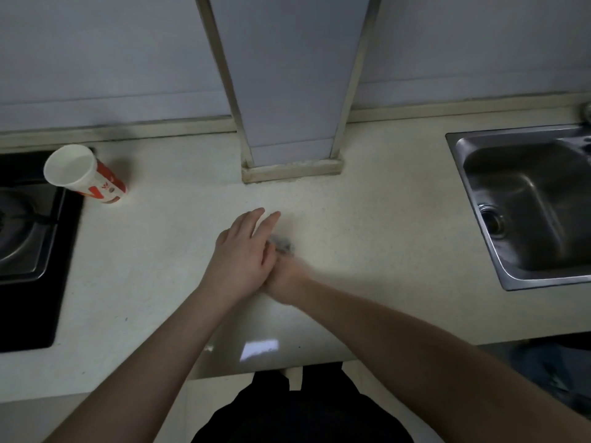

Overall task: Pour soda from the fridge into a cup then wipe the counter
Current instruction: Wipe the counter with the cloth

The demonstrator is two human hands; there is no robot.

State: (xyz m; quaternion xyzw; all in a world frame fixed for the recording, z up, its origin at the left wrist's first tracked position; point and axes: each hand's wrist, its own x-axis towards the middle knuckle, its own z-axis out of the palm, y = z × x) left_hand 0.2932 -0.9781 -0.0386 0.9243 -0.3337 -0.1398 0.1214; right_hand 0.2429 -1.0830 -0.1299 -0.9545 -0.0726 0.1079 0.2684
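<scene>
Pressing a small grey cloth (pixel 283 244) onto the counter (pixel 383 219) at frame centre, my right hand (pixel 286 278) is closed around it, blurred. My left hand (pixel 244 257) lies flat, fingers spread, overlapping the right. The cup (pixel 81 174) stands upper left, beside the stove (pixel 28 244).

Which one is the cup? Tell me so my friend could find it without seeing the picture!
Find the black stove at the left end of the pale counter. The cup stands right at the stove's back corner, far from the sink on the right. It is a paper cup, white inside with red on its side, and the only red thing here.
</scene>
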